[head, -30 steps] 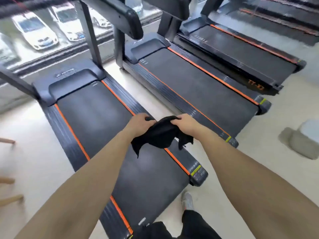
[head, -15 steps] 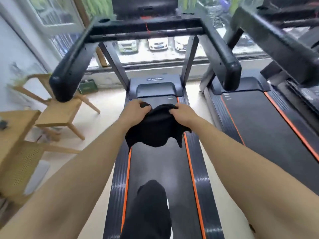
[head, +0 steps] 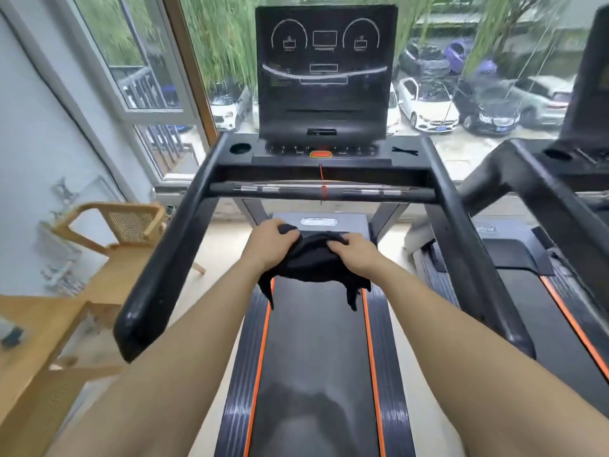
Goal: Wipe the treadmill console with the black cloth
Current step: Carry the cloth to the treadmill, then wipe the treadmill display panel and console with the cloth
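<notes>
The treadmill console [head: 324, 70] rises straight ahead, a dark screen with faint white dial outlines above a button strip with an orange-red key [head: 320, 154]. Well below it, over the front of the belt, I hold a bunched black cloth [head: 313, 263] between both hands. My left hand [head: 272, 240] grips its left end and my right hand [head: 357, 253] presses on its right side. Loose corners of the cloth hang down over the belt. Both hands are well short of the console.
Black handrails [head: 158, 268] run back on both sides, joined by a crossbar [head: 323, 189] with a red safety cord. A wooden chair [head: 122, 232] and table [head: 33, 328] stand at the left. A second treadmill [head: 540, 278] is at the right. Windows lie ahead.
The view has swung from the neighbouring treadmills onto this one and tilted up, so the console now shows. Both hands have kept hold of the cloth throughout.
</notes>
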Demonstrator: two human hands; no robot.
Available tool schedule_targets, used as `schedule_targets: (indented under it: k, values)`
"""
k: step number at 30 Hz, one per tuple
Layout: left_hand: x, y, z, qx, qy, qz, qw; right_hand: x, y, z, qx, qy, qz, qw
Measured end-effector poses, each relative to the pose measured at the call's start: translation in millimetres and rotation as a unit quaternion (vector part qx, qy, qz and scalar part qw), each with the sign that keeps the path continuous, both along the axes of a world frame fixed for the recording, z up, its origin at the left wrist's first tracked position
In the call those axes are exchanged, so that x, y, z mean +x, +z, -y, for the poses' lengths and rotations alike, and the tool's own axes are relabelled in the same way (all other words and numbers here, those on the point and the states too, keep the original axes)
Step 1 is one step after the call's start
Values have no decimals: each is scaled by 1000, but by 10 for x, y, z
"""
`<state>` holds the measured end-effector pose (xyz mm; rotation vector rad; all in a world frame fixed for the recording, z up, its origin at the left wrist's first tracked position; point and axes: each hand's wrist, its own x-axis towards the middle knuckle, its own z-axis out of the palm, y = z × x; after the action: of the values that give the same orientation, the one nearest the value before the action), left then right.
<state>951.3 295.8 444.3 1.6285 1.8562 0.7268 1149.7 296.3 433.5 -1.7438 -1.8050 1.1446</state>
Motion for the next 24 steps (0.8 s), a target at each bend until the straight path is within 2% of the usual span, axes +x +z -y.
schedule_targets:
  k: [8, 16, 20, 24]
  values:
    - [3, 960, -1331, 29, 14, 2, 999, 116, 944, -1332, 30, -1, -37, 999]
    - [136, 1237, -2850, 53, 43, -27, 997, 374, 1177, -2973, 43, 36, -56, 997]
    - [152, 1414, -3486, 33, 11, -89, 995, 491, 1266, -3705, 69, 77, -123, 987]
    - [145, 1581, -3961, 30, -9, -54, 998, 512, 1352, -4309, 83, 63, -152, 983]
